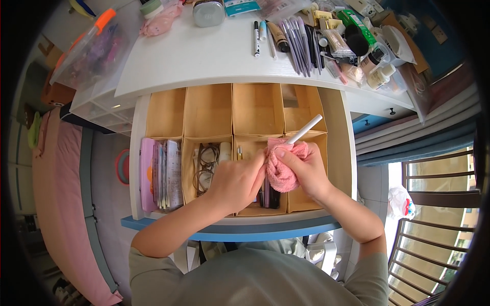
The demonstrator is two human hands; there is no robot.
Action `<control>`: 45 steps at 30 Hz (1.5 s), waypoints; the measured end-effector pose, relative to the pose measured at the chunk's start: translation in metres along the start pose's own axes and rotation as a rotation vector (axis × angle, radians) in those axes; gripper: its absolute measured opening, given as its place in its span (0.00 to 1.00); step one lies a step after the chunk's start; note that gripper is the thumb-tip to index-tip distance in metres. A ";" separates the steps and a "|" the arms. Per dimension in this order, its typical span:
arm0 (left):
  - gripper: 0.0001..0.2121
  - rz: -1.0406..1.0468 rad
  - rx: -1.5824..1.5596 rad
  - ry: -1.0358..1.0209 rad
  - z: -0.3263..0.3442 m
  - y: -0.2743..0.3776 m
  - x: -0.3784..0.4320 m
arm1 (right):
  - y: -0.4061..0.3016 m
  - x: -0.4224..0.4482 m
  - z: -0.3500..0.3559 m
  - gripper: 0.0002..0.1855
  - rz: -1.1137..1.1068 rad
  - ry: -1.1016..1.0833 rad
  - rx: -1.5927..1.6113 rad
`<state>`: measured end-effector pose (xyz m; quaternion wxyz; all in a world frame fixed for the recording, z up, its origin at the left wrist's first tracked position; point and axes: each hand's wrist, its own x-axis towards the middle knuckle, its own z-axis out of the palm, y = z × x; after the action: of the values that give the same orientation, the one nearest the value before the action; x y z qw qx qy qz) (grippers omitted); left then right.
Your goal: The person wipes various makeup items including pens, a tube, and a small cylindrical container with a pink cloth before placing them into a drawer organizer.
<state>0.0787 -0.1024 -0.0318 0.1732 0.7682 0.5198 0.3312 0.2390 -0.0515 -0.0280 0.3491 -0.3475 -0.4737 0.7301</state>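
Note:
My right hand (312, 168) grips a bunched pink terry cloth (282, 174) wrapped around a slim white stick-like item (306, 128). One end of that item sticks out up and to the right; its kind is unclear. My left hand (234, 183) pinches the left side of the cloth, its fingertips partly hidden. Both hands are above an open drawer fitted with tan compartment boxes (208, 111). Below them, one compartment holds dark and purple tubes (270, 197). Glasses (206, 160) lie in the compartment to its left, and a purple case (148, 174) stands beside flat packets (168, 176) at the far left.
On the white desktop (191, 57) are pens (256, 40), a row of makeup brushes (296, 46) and piled cosmetics (356, 42). A clear box with orange handles (95, 49) stands at left. The blue drawer front (233, 229) is close to my body; a barred window (436, 214) is at right.

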 end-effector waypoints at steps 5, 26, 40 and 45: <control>0.07 -0.028 0.002 -0.046 -0.006 0.002 0.001 | -0.013 0.008 -0.013 0.13 -0.177 0.231 0.079; 0.06 -0.086 -0.137 -0.108 0.000 0.016 -0.005 | -0.013 0.009 -0.016 0.08 -0.290 0.463 0.082; 0.07 -0.028 -0.068 -0.060 -0.002 0.013 -0.003 | -0.019 0.009 -0.014 0.12 -0.147 0.337 0.257; 0.07 -0.019 -0.046 -0.072 -0.004 0.014 -0.004 | -0.024 0.004 -0.015 0.14 -0.065 0.251 0.364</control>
<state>0.0848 -0.1121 -0.0217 0.2124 0.7706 0.5126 0.3136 0.2539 -0.0340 -0.0111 0.4856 -0.3515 -0.2978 0.7430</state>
